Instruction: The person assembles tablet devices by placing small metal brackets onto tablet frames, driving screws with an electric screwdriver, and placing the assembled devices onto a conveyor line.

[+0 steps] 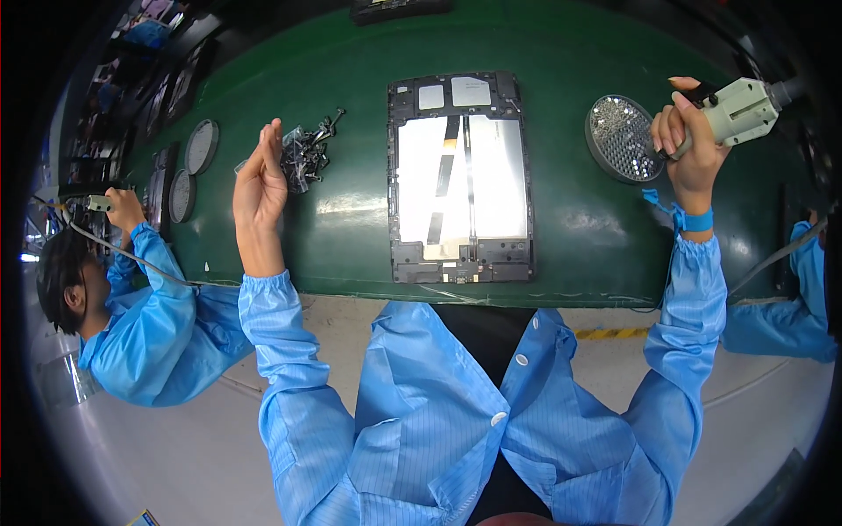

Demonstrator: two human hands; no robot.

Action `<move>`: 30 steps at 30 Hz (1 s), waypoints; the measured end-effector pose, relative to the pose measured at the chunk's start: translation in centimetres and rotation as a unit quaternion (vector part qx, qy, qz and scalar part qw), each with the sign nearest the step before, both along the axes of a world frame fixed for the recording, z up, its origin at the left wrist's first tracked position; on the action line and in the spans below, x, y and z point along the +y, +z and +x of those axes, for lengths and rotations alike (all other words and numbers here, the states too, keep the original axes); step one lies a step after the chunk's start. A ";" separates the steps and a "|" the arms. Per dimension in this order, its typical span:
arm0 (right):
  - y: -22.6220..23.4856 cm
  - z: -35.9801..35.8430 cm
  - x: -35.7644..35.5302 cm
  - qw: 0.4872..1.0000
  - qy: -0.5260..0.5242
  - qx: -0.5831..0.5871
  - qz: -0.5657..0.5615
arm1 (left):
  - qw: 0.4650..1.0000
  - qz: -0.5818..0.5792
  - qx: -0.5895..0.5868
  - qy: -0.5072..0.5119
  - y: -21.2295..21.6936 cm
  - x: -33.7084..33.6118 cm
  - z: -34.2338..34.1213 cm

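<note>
My right hand point(693, 145) is wrapped round an electric screwdriver point(745, 112) with a pale grey-green body. Its lower end is at the rim of a round dish point(605, 167) filled with small silvery screws point(621, 127); the tip is hidden by my fingers. My left hand point(260, 180) is raised edge-on with its fingers stretched upward, and nothing shows in it. Just right of it lies a heap of small black parts point(309, 158), partly in clear plastic. Between my hands lies an opened tablet point(460, 180), with silvery panels, a dark frame and black ribbon cables.
The green table point(351, 237) ends just before my body. Two more round dishes point(202, 146) stand at the left. A co-worker point(149, 298) in blue sits at the left holding a tool, and another blue sleeve point(781, 329) shows at the right. A dark device point(399, 9) lies at the far edge.
</note>
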State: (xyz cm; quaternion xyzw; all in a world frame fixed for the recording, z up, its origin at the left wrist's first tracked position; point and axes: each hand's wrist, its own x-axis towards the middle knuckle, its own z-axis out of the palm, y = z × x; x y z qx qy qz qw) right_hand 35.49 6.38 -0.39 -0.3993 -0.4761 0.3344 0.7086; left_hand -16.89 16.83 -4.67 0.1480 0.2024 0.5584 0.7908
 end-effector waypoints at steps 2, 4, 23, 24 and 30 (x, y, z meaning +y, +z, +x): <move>0.2 -0.2 -0.1 1.000 -0.010 -0.018 -0.014 | 0.996 -0.018 -0.082 0.010 -0.1 0.1 0.1; 0.1 -0.2 -0.1 0.999 -0.018 -0.035 -0.027 | 0.999 0.004 -0.044 0.029 -0.2 -0.2 0.1; -0.2 0.1 0.0 1.000 0.003 -0.002 -0.014 | 0.850 0.240 0.435 0.174 1.7 -2.6 4.9; -0.2 0.1 0.0 1.000 0.002 -0.004 -0.013 | 0.850 0.239 0.436 0.173 1.7 -2.6 5.0; -0.2 0.2 0.0 1.000 0.007 -0.004 -0.007 | 0.821 0.272 0.471 0.178 1.6 -2.7 5.3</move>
